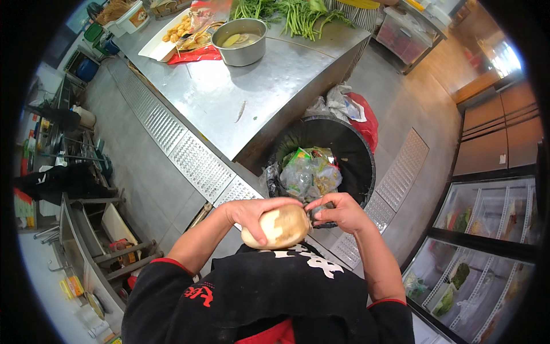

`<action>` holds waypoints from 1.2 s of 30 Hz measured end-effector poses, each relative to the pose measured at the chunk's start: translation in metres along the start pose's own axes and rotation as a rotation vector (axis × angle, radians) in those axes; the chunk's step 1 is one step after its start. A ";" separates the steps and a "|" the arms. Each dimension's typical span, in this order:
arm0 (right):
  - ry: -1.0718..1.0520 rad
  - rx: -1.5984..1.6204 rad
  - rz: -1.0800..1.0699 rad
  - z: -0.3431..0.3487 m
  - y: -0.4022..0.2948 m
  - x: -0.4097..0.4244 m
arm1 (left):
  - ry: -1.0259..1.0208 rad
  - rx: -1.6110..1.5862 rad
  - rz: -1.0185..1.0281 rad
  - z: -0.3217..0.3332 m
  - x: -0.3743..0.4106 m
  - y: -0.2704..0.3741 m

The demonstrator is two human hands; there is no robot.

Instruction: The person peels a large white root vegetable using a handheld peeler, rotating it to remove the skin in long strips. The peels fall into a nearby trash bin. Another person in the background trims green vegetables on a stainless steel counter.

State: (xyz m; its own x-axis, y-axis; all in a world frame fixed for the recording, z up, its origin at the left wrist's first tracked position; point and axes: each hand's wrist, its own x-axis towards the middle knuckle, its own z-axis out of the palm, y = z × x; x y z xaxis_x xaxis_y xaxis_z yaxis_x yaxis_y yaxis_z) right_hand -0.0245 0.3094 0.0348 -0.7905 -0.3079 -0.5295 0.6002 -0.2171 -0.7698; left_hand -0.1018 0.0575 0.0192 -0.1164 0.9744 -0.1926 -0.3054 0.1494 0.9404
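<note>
A large, partly peeled root vegetable (277,225), pale where bare and brown towards its right end, lies in my left hand (253,215), the thumb across its near side. At its right end my right hand (341,213) grips a small dark tool (321,210), perhaps a peeler, mostly covered by the fingers. Both hands are in front of my apron, over the near rim of a black-lined bin (359,150). Plastic bags and food scraps (311,172) lie inside the bin.
Ahead stands a steel table (206,94) with a metal pot (240,51) of liquid and pale slices, a white tray (157,45) of yellowish round pieces, and green leafy stalks (300,21). Glass-door refrigerators (472,275) stand at right, steel shelving (81,232) at left. Perforated drain covers (202,165) cross the floor.
</note>
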 end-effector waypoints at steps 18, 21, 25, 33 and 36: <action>0.088 -0.705 -0.512 0.031 0.024 0.001 | 0.430 0.087 -0.243 0.009 0.017 -0.008; 0.094 -0.745 -0.510 0.029 0.027 0.000 | 0.412 0.157 -0.240 0.014 0.018 -0.003; 0.061 -0.680 -0.362 0.013 0.021 0.000 | 0.319 0.211 -0.203 0.012 0.013 -0.003; 0.067 -0.258 -0.079 0.004 0.020 -0.010 | 0.136 0.190 -0.129 0.008 0.007 -0.002; 0.059 0.170 0.007 -0.005 0.025 -0.008 | 0.129 0.068 -0.073 0.009 0.006 0.004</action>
State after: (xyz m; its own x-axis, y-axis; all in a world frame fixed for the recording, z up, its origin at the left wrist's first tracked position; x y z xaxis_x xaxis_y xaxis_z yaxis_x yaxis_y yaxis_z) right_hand -0.0037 0.3114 0.0181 -0.7888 -0.2562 -0.5587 0.6140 -0.3698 -0.6973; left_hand -0.0952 0.0651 0.0244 -0.2177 0.9315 -0.2914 -0.2538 0.2343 0.9385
